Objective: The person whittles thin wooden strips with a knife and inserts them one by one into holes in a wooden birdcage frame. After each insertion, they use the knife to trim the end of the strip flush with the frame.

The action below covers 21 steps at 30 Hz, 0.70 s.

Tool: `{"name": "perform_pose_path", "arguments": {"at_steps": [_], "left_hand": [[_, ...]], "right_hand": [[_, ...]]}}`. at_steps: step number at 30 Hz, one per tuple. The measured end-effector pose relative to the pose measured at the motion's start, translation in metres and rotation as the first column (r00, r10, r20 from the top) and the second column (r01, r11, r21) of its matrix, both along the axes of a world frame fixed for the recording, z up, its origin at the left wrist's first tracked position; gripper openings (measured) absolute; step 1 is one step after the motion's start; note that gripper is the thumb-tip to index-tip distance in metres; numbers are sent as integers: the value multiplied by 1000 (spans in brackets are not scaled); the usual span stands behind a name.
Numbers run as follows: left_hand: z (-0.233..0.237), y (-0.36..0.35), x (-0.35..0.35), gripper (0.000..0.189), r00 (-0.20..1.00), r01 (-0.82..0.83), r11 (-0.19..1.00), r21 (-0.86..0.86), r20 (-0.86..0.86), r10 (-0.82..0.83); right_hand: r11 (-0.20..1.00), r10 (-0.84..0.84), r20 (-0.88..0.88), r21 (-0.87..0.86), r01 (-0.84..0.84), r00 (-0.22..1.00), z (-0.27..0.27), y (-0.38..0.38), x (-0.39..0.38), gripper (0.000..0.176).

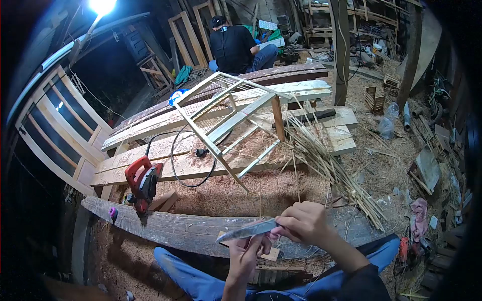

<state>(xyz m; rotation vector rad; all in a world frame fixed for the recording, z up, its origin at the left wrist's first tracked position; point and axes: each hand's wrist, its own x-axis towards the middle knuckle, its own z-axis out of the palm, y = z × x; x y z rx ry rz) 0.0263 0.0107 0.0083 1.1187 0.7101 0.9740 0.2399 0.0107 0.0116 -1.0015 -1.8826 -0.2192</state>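
My right hand [307, 220] is wrapped round the handle of a knife [248, 231], its broad grey blade pointing left. Just below the blade, the fingers of my left hand [245, 257] are pinched together. A thin stick [260, 198] rises from behind the blade, seemingly from my left fingers, though its lower end is hidden. Beyond my hands, a light wooden frame [235, 123] with rows of thin rods leans on the planks. To its right lies a bundle of thin sticks [334, 173].
A weathered plank [175, 228] crosses in front of my knees. A red power planer [143, 181] stands at its left, with a black cable looping behind. Long pale boards [135, 168] lie beyond, amid wood shavings. Another person [233, 47] sits at the back, facing away.
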Motion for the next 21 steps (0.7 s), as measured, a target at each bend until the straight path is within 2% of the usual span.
{"name": "perform_pose_path", "arguments": {"at_steps": [2,3,4,5,9,11,12,13,15,16,17,19,20,21], "left_hand": [[4,-1,-4,38,1000,-2,998,-62,27,3],[8,-1,-4,37,998,4,992,-124,61,3],[12,-2,-3,36,1000,-28,989,-147,-16,25],[10,-1,-2,36,1000,-25,988,-149,-14,23],[4,0,5,36,998,7,995,-104,59,-1],[5,0,2,37,997,19,994,-104,81,-11],[7,0,0,37,1000,8,999,-50,20,-7],[10,0,-1,37,999,1,1000,3,-40,-1],[12,-3,-1,35,996,-31,999,20,-84,32],[11,-3,0,36,997,-44,999,6,-69,45],[9,-3,1,36,997,-56,998,-5,-52,56],[2,-2,0,37,999,-34,999,11,-21,34],[1,-1,-2,38,1000,-19,999,26,3,19],[7,-1,-3,38,1000,-24,999,30,-2,24]], "right_hand": [[1000,-3,39,-18,3,999,-2,3,5,23],[998,-54,-92,-16,52,994,-7,7,14,23],[994,-107,-220,-23,104,970,-9,9,19,24],[994,-109,-217,-25,106,970,-9,7,19,24],[999,-37,-126,-15,35,991,-3,-1,5,22],[997,-34,73,-71,39,997,2,-4,0,21],[996,-57,-98,59,62,994,-5,7,2,23],[997,-50,-97,58,56,994,-6,8,8,23],[973,-227,-217,-8,231,949,-3,5,18,22],[979,-172,-232,71,193,957,-6,9,15,20],[977,-177,-228,72,198,957,-3,7,9,20],[1000,-2,-1,3,2,1000,6,-4,-4,19],[1000,-19,86,-18,21,996,7,-7,-5,25],[1000,-15,82,-15,16,997,3,-4,-2,25]]}}
